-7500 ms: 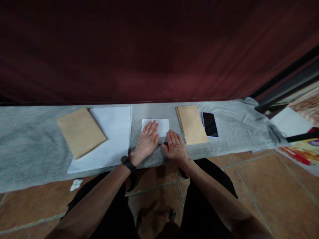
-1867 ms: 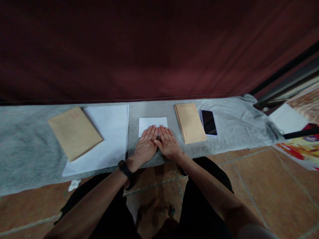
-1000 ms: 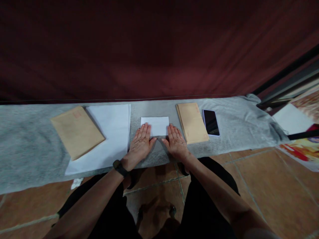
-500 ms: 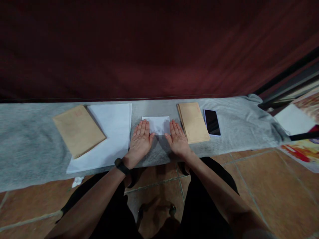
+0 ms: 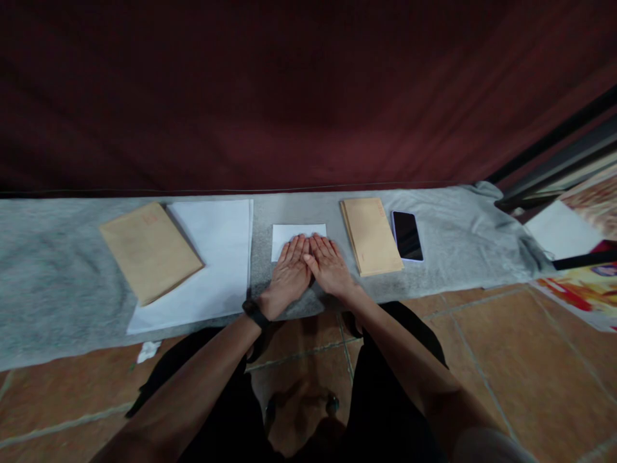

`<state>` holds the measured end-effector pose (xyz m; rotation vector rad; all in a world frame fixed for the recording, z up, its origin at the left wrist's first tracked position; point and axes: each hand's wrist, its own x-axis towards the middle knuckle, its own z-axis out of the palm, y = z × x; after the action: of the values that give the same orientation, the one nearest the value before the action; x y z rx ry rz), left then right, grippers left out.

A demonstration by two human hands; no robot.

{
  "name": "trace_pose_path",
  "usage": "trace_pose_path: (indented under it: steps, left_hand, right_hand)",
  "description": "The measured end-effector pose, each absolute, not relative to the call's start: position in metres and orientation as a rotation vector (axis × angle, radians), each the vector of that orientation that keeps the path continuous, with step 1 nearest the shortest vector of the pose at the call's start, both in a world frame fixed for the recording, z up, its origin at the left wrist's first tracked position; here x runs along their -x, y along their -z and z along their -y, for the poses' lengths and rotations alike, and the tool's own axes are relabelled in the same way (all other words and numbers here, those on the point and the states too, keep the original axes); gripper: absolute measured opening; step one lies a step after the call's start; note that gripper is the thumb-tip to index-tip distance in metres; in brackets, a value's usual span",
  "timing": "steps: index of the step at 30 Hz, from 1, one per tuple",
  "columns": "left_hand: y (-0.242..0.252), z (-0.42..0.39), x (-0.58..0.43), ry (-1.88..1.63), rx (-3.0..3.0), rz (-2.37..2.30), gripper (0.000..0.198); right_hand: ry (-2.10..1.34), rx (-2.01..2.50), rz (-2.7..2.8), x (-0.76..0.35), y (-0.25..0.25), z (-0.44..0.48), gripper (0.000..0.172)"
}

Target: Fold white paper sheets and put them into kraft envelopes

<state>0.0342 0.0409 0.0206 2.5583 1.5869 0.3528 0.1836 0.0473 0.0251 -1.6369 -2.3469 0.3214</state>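
A small white piece of paper point(image 5: 285, 234), perhaps folded, lies in front of me on the grey cloth. My left hand point(image 5: 292, 267) rests flat on its lower part, fingers stretched out and holding nothing. Beside it my right hand point(image 5: 330, 265) also lies flat, its fingertips on the paper's lower right and its thumb meeting the left hand. Both palms hide the paper's near edge. To the right is a pile of brown envelopes point(image 5: 372, 235). On the left, more brown envelopes point(image 5: 152, 251) lie askew over large white sheets point(image 5: 222, 257).
A phone point(image 5: 407, 235) with a dark screen lies right of the envelopes. Grey cloth point(image 5: 457, 238) covers the narrow bench, with a dark red curtain point(image 5: 308, 128) behind it. A crumpled white scrap point(image 5: 148, 351) is on the tiled floor point(image 5: 530, 347) below.
Both hands have slid inward from the two sides of the small white paper until they touch each other over its lower part. They stay flat.
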Motion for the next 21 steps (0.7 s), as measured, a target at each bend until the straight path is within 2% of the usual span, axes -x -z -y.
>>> trace_pose_path:
  steps: [21]
  left_hand:
    - [-0.029,-0.063,-0.024,-0.31,-2.45,-1.79,0.063]
  right_hand:
    - [-0.145,1.733,2.252,-0.189,-0.016,-0.06,0.062]
